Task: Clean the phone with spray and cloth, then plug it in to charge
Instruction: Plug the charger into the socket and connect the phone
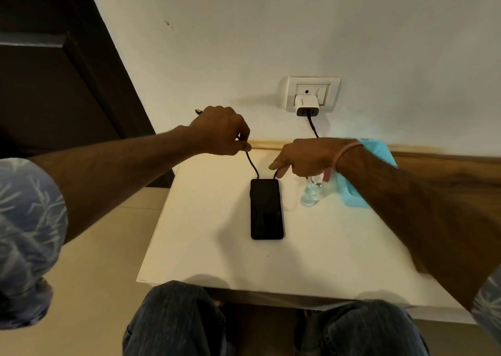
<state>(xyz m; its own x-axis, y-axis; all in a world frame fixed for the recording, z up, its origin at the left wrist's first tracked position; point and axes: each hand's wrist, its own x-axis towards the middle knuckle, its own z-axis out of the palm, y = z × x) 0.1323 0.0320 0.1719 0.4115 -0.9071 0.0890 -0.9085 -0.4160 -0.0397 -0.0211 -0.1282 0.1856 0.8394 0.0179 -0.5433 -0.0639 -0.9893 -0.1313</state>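
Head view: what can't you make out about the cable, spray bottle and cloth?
- Cable between the hands: it drops behind the phone's far edge.
- Spray bottle: right hand covers its top.
- Blue cloth: right forearm hides part of it.

table front bare (bottle, cloth crowd far right).

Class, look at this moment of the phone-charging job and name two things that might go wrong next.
1. The right hand works the black cable just above the small clear spray bottle; a tug might tip it.
2. The cable slack held by the left hand crosses the black phone; pulling may drag it across the white table.
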